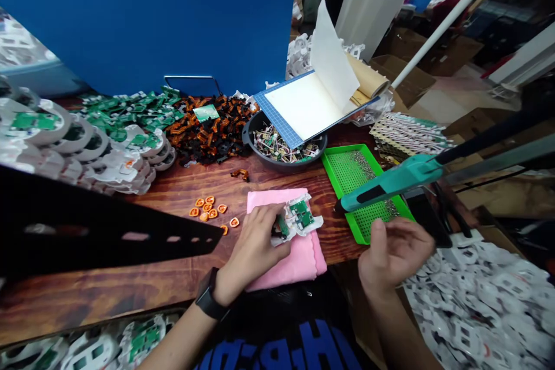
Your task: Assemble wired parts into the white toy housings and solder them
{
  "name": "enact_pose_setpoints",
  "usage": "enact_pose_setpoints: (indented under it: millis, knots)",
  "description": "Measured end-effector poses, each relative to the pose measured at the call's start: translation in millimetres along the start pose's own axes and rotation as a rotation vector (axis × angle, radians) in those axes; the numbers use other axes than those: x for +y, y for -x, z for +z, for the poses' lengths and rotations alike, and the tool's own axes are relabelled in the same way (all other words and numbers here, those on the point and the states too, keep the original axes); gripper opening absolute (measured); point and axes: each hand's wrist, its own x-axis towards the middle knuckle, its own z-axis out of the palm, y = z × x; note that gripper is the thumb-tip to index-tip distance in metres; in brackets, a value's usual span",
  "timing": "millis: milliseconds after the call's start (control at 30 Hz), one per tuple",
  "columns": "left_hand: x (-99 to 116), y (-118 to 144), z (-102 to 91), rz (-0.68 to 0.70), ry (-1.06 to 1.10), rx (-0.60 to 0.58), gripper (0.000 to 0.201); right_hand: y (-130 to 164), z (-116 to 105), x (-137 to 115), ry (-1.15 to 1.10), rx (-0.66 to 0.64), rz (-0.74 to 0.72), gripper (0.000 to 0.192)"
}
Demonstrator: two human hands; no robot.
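Observation:
On a folded pink cloth (pixel 271 272), my left hand (pixel 255 237) grips a white plastic housing (pixel 315 222) at its left side. Green circuit boards (pixel 302 214) sit in the housing. My right hand (pixel 392 254) is raised palm up at the front edge of a green perforated tray (pixel 361 237). Its fingers are loosely curled, the thumb stands apart, and nothing shows in them. A teal electric screwdriver (pixel 385 185) slants over the tray just beyond that hand, its tip pointing left toward the cloth. Small screws (pixel 392 208) lie in the tray.
Orange ring-shaped pieces (pixel 212 214) lie left of the cloth. Behind are a dark bowl (pixel 281 165) of wired parts under an open notebook (pixel 307 104), orange-black parts (pixel 212 133), green boards (pixel 130 113) and stacked white housings (pixel 87 150). A black slotted bar (pixel 104 231) juts in from the left.

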Motion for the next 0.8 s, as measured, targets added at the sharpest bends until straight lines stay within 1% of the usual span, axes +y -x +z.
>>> enact_pose_setpoints:
  millis: [33,67,100,133,167,200,233,267,333,400,500,533,600,667,733,800]
  knots:
    - [-1.3,-0.7,-0.8,0.029,0.011,-0.018,0.06,-10.2,-2.9,4.0,-0.036,-0.019,-0.037,0.043]
    - [-2.7,-1.0,-0.8,0.049,0.027,-0.034,0.059,-20.3,-4.1,8.1,-0.077,-0.116,-0.022,0.054]
    - [-4.3,-0.9,-0.2,0.059,0.043,-0.043,0.061,-29.7,-3.8,11.8,-0.122,-0.262,0.029,0.06]
    - [-6.2,-0.5,1.2,0.062,0.056,-0.04,0.064,-37.8,-2.4,15.0,-0.165,-0.415,0.1,0.061]
    - [-8.4,0.2,3.0,0.059,0.064,-0.025,0.067,-44.5,0.0,17.3,-0.196,-0.535,0.17,0.057]
    - [-10.7,1.1,5.1,0.056,0.068,-0.001,0.069,-49.7,3.2,18.7,-0.208,-0.606,0.225,0.051]
    - [-13.1,2.0,7.2,0.053,0.07,0.026,0.07,-53.9,7.2,18.9,-0.203,-0.615,0.26,0.046]
    - [-15.4,2.9,9.2,0.055,0.071,0.052,0.069,-57.7,11.9,18.0,-0.188,-0.572,0.266,0.044]
    - [-19.1,4.1,11.8,0.071,0.069,0.076,0.066,-67.2,24.1,13.3,-0.182,-0.425,0.228,0.045]
    - [-21.2,4.2,12.4,0.093,0.068,0.073,0.064,-82.5,40.4,6.7,-0.257,-0.304,0.188,0.043]
    - [-21.1,2.6,10.4,0.111,0.071,0.075,0.059,-115.9,71.8,2.2,-0.416,-0.182,0.127,0.038]
    - [-20.5,1.8,9.4,0.111,0.075,0.078,0.057,-127.5,83.1,4.0,-0.443,-0.148,0.087,0.04]
    - [-19.2,0.3,7.6,0.111,0.084,0.075,0.053,-147.9,105.0,13.2,-0.447,-0.083,0.006,0.043]
    - [-18.4,-0.6,6.7,0.111,0.089,0.067,0.05,-161.6,124.1,27.5,-0.414,-0.057,-0.039,0.041]
    - [-18.4,-0.6,6.6,0.112,0.088,0.061,0.05,-168.4,139.0,42.6,-0.389,-0.039,-0.051,0.042]
    - [-19.1,-0.2,7.0,0.112,0.084,0.064,0.05,-170.3,149.4,54.9,-0.386,-0.024,-0.052,0.049]
